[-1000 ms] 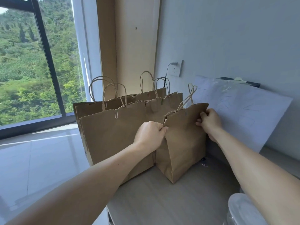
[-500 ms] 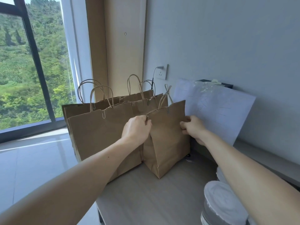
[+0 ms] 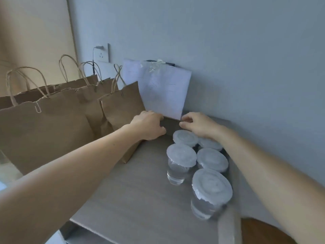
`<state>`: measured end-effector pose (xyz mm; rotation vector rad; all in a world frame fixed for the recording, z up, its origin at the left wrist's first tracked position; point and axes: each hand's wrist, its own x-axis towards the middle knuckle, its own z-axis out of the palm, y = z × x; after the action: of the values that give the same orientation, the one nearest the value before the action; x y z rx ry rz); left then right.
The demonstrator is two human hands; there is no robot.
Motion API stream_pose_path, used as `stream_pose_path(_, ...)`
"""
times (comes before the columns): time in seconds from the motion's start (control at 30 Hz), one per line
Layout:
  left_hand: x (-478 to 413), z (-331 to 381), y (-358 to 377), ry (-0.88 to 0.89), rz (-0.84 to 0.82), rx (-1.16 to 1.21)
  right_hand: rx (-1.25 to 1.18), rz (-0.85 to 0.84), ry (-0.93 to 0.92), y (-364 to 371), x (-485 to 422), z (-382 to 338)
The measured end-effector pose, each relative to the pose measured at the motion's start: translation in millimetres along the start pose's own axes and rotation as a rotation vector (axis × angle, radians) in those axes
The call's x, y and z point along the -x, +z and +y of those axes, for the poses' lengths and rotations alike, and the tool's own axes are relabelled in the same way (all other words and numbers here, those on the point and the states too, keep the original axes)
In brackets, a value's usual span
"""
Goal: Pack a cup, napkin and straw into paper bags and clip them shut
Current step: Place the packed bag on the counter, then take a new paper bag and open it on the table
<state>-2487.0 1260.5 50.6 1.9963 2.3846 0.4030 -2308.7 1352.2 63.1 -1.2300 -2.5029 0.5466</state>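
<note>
Several brown paper bags with twine handles stand in a row at the left of the table. The nearest small bag (image 3: 121, 104) is clipped at its top, and the big front bag (image 3: 44, 131) carries a white paper clip (image 3: 37, 107). Several clear lidded cups (image 3: 181, 162) stand in a cluster at the right. My left hand (image 3: 149, 125) hovers just right of the small bag, fingers loosely curled, holding nothing I can see. My right hand (image 3: 198, 125) is above the rearmost cups, fingers relaxed and empty. No napkin or straw shows.
A white paper sheet (image 3: 158, 88) leans on the grey wall behind the hands. A wall socket with a plugged cable (image 3: 101, 53) sits above the bags. The grey table (image 3: 137, 191) ends at a front edge near the bottom; a brown surface (image 3: 260, 231) lies at lower right.
Both hands have let go of the small bag's top and dropped to the table behind the cups. The view has swung right and down, bringing the cups into sight.
</note>
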Motion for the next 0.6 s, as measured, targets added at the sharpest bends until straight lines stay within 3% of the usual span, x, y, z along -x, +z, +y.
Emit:
stream_pose_path(0.2,-9,111,3,0.237,0.003,0.116,0.001,0.228,0.241,-56,109,63)
stream_pose_path(0.6,57,380,64,0.601,-0.219,0.11,-0.046,0.279,0.592,-118,356,220)
